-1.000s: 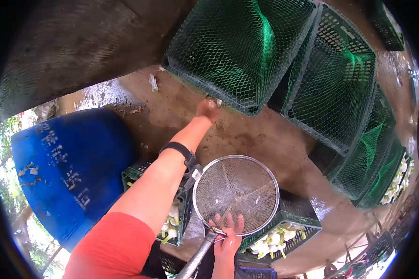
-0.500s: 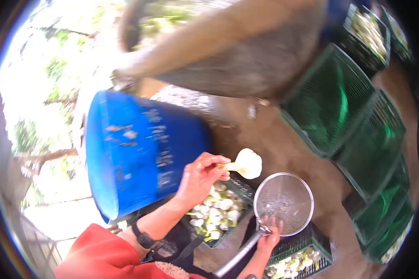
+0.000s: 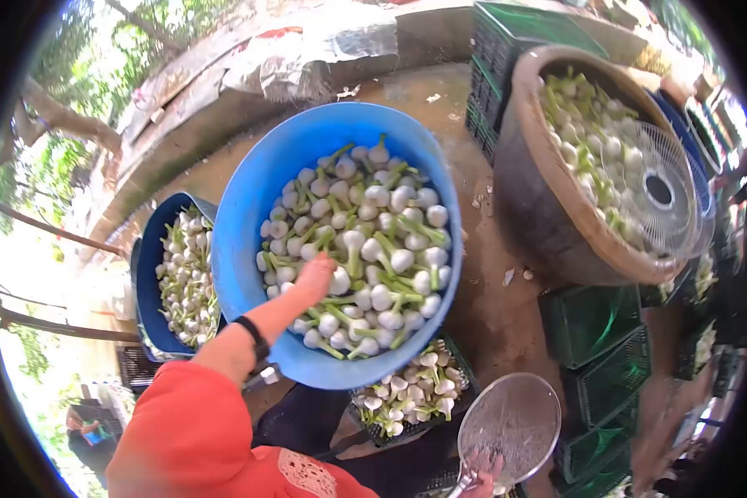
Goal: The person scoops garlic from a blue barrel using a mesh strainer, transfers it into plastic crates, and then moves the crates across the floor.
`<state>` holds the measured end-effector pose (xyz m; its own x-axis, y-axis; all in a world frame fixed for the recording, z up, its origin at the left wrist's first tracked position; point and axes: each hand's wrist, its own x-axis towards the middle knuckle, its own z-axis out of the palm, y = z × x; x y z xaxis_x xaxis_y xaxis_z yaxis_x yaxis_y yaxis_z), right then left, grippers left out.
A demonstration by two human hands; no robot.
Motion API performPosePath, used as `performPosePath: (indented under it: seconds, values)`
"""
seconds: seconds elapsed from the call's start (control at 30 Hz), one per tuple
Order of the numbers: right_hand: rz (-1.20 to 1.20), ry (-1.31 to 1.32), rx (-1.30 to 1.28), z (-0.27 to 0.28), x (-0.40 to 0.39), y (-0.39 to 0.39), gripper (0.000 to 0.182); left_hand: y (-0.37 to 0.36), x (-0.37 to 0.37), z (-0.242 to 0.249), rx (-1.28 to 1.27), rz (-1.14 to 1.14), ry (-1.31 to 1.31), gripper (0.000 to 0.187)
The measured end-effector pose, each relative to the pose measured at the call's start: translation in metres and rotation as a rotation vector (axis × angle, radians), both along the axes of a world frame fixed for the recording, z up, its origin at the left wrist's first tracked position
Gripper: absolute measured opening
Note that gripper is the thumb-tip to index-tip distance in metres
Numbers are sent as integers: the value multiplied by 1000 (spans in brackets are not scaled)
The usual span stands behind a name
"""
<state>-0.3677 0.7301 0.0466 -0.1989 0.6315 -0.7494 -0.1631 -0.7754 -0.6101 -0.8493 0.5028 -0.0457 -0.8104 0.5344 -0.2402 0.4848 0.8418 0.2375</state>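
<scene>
My left hand (image 3: 314,280) is over the blue barrel (image 3: 245,187), its fingers closed at a garlic bulb (image 3: 339,280) with a green stem. Around it, many white garlic bulbs with trimmed green stems (image 3: 378,197) fill the barrel. My right hand (image 3: 480,475), partly seen through the mesh at the bottom edge, grips a round wire strainer (image 3: 513,419) near where its handle joins the rim. The strainer's bowl looks bare apart from wet specks.
A crate of garlic (image 3: 412,392) stands below the barrel, and a blue tub of garlic (image 3: 188,274) sits to its left. At right are a large clay vat (image 3: 548,191) with garlic and a fan guard (image 3: 643,158), plus stacked green crates (image 3: 593,324).
The view has swung to show the barrel's inside. My left hand has gone from holding a garlic bulb by its stem in the air to over the barrel; my right hand still holds the strainer.
</scene>
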Motion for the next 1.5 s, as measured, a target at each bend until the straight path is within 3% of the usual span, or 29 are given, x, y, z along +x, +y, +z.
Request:
performPosePath:
  seconds: [0.07, 0.13, 0.17, 0.23, 0.27, 0.33, 0.43, 0.47, 0.67, 0.73, 0.83, 0.87, 0.9, 0.97, 1.03, 1.1, 1.13, 1.17, 1.2, 1.3, 1.4, 1.5]
  values:
    - [55, -70, 106, 45, -23, -31, 76, -17, -8, -50, 91, 26, -58, 19]
    - [119, -109, 206, 87, -40, -51, 77, -25, -5, -79, -184, -49, -247, 18]
    - [139, -117, 258, 105, -49, -61, 77, -26, 1, -80, -151, -60, -270, 18]
    - [176, -106, 319, 139, -69, -75, 77, -40, 10, -34, 93, 83, -311, 17]
    - [202, -83, 348, 153, -81, -80, 78, -47, 5, -10, 99, 79, -313, 17]
    - [257, -3, 394, 172, -109, -81, 78, -57, -9, 28, 271, 341, -494, 15]
    - [311, 136, 364, 177, -163, -82, 80, -81, -26, 40, 451, 416, -521, 15]
    - [321, 174, 330, 169, -186, -85, 82, -90, -30, 47, 491, 369, -392, 17]
    - [688, 87, 441, 74, -262, -110, 75, -124, -42, 126, 563, 462, -385, 20]
    - [748, -249, 450, 71, -282, -125, 68, -135, -41, 136, 553, 446, -374, 21]
    - [811, -260, 496, -8, -294, -116, 65, -130, -59, 107, 647, 467, -596, 20]
    - [725, -360, 381, 18, -314, -128, 62, -122, -62, 107, 720, 507, -702, 18]
    - [740, -378, 381, 7, -318, -130, 62, -118, -60, 96, 725, 523, -719, 18]
    - [653, -319, 225, -28, -342, -122, 63, -95, -78, 73, 755, 435, -978, 18]
    - [704, -405, 168, -58, -353, -123, 64, -78, -80, 49, 780, 351, -1064, 18]
    - [741, -442, 138, -80, -385, -119, 66, -60, -88, 37, 593, 229, -1077, 18]
    - [711, -425, 124, -89, -398, -125, 66, -57, -93, 21, 514, -8, -827, 22]
    - [681, -412, 102, -100, -406, -134, 67, -52, -102, 29, 359, 18, -669, 34]
    - [672, -291, 207, -115, -412, -144, 65, -54, -118, 24, 377, 107, -498, 43]
    - [670, -387, 122, -159, -437, -161, 64, -52, -182, 26, 293, 343, -143, 65]
    - [629, -328, 72, -192, -455, -168, 60, -62, -235, -48, 285, 527, -217, 79]
    - [635, -358, -27, -181, -463, -165, 52, -49, -242, -73, 115, 441, -277, 91]
